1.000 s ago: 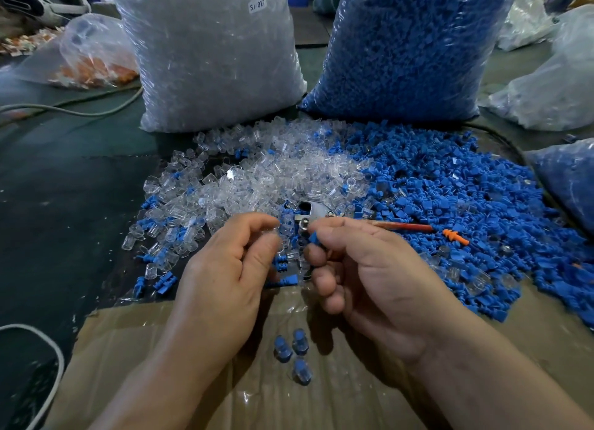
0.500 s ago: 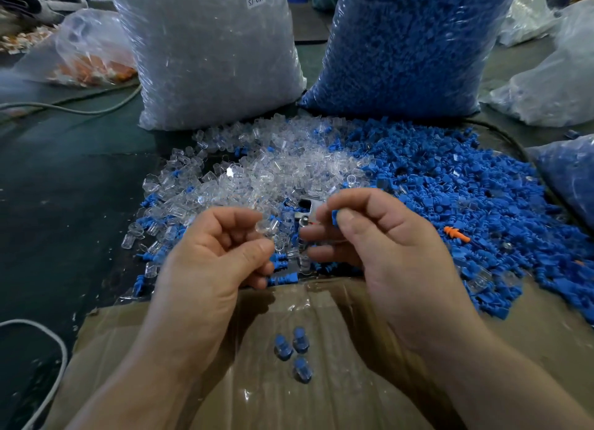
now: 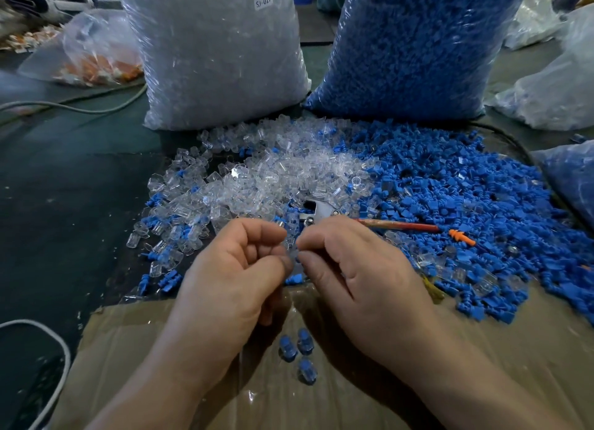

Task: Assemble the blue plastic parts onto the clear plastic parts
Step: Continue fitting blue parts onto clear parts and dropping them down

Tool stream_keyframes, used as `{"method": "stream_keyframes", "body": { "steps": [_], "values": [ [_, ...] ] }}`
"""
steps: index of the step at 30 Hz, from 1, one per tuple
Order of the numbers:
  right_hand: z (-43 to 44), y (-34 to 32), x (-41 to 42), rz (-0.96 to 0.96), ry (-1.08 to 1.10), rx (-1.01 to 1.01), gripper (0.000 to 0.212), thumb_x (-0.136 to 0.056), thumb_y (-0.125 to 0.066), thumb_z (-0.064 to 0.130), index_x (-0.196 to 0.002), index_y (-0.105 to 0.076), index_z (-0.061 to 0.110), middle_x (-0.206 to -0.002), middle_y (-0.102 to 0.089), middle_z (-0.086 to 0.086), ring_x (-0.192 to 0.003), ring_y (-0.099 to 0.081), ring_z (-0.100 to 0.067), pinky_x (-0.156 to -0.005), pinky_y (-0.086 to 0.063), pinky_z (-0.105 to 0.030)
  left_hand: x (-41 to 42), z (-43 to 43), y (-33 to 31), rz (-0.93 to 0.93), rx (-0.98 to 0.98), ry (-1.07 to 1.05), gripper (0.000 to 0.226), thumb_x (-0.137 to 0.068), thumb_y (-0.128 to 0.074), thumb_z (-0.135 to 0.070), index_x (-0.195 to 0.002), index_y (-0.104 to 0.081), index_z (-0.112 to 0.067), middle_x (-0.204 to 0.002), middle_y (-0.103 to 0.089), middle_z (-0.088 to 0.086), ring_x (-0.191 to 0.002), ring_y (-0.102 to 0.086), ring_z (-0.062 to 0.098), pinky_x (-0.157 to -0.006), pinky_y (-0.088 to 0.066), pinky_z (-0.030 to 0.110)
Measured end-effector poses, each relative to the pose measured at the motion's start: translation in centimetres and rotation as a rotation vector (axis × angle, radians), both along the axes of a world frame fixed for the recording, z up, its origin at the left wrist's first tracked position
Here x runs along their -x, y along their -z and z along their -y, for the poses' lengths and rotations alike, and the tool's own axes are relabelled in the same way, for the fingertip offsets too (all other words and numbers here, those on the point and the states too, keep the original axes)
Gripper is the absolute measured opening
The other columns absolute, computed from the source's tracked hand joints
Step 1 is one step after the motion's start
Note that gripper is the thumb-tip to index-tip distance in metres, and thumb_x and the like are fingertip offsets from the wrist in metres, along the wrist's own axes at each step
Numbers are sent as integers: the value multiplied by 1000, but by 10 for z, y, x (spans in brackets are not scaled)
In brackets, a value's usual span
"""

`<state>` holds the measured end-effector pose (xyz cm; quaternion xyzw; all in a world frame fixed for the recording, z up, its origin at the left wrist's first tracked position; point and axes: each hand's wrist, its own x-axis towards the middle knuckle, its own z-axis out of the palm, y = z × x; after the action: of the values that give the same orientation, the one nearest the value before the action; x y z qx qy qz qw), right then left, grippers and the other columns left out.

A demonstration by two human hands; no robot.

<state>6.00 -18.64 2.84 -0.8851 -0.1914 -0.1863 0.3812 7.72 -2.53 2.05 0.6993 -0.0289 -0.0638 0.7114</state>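
Clear part [image 3: 290, 249] pinched jointly by left hand [image 3: 231, 282] and right hand [image 3: 360, 278], fingertips meeting; three blue-filled pieces [image 3: 304, 342] lay nearer on cardboard [image 3: 498, 359].

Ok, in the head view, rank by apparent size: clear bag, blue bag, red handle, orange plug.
1. blue bag and clear bag: look alike, both cropped at the top, so unranked.
2. red handle
3. orange plug
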Motion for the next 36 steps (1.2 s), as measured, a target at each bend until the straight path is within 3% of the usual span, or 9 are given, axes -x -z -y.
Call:
{"method": "stream_keyframes", "body": {
  "steps": [4, 9, 13, 16, 21, 24, 27, 32, 36],
  "values": [
    [0, 1, 1, 16, -16, 48, 11, -99, -52, 27, -100, -62, 21, -100, -57, 8, -86, -59, -15, -70, -50, -41, 1, 0, -3, -51, 51, -10, 30, -89, -65, 1, -79, -71, -26, -59, -58, 3, -43, -48, 11, -35, -36, 20],
    [2, 1, 2, -20, -65, 67, 15, -98, -50, 28, -103, -62, 20, -102, -60, 8, -91, -60, -15, -74, -51, -40, -1, -3, -5, -166, 128, 10, 37, -88, -59, 4, -73, -74, -26, -54, -53, 6, -42, -45, 11, -33, -34, 20],
    [6, 1, 2, -65, -60, 69, 18, -98, -50, 28, -103, -64, 18, -100, -60, 7, -88, -60, -15, -72, -51, -40, 4, 3, -3, -35, -57, 48, 25, -90, -60, -6, -82, -73, -26, -55, -61, 4, -45, -54, 12, -39, -42, 20],
    [5, 0, 1, -71, -52, 60, 16, -98, -53, 23, -103, -66, 15, -101, -62, 5, -88, -62, -18, -71, -52, -42, 4, 3, -1, 9, -67, 24, 22, -89, -67, -7, -86, -73, -27, -59, -63, 7, -47, -55, 14, -41, -43, 21],
    [10, -2, 0, -31, -60, 194, 22, -92, -55, 20, -111, -66, 15, -111, -63, 2, -106, -57, -21, -85, -52, -42, 1, 2, 2, 32, -90, 7, 23, -84, -75, -7, -86, -73, -30, -69, -69, 7, -49, -55, 14, -41, -43, 21],
    [23, -4, -4, -98, 184, 444, 51, -87, -53, 43, -135, -41, 31, -136, -46, 5, -128, -38, -18, -108, -38, -39, 1, -1, 3, 53, -113, -10, 28, -83, -74, -5, -86, -73, -33, -64, -67, -1, -48, -56, 10, -41, -44, 18],
    [41, -2, -11, -296, 364, 657, 71, -86, -54, 59, -143, -22, 33, -146, -33, 1, -134, -27, -25, -113, -26, -44, -1, -5, 6, 48, -92, -21, 28, -84, -73, -6, -88, -74, -33, -62, -65, -2, -50, -57, 10, -41, -45, 18],
    [47, 0, -19, -349, 388, 703, 65, -83, -48, 68, -137, -35, 34, -134, -46, 7, -117, -40, -23, -98, -37, -42, -5, -8, 5, -68, 74, -23, 25, -64, -77, -26, -89, -76, -27, -61, -61, 3, -48, -52, 13, -38, -42, 20],
    [46, -1, -25, -320, 374, 671, 52, -80, -56, 63, -123, -49, 34, -120, -55, 11, -112, -37, -20, -93, -34, -40, -6, -8, 6, -91, 119, -48, 24, -62, -75, -28, -86, -75, -24, -57, -57, 6, -44, -47, 14, -35, -39, 22]
  ]
}}
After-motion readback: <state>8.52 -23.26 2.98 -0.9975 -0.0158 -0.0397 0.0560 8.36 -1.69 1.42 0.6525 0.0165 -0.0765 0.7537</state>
